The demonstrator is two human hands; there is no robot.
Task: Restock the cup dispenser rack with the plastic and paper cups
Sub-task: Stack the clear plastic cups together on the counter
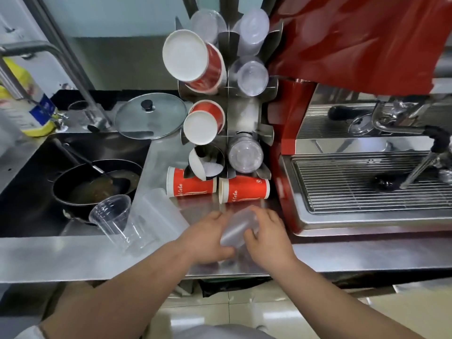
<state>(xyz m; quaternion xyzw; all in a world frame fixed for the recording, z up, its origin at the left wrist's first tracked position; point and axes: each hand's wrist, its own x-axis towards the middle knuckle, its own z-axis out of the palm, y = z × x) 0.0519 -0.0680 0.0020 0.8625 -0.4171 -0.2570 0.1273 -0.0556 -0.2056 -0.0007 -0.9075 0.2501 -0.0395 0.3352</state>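
Both hands close on one frosted translucent plastic cup (238, 227) lying on its side on the stainless steel counter (73, 255), directly in front of the upright metal cup dispenser rack (228, 113). The left hand (210, 238) wraps the cup's near end; the right hand (266, 232) curls over its far side. Motion blur hides whether this is a single cup or a nested stack.

Handling judgement: the cup is light, thin-walled and smooth. It likely flexes under pressure and slips easily. Grip lightly around the rim band, where the wall is stiffest, not mid-wall.

Two red paper cups (217, 188) lie on their sides at the rack's foot. Clear plastic cups (117, 218) lie near the sink (36, 192) edge. The rack's middle right slot appears empty.
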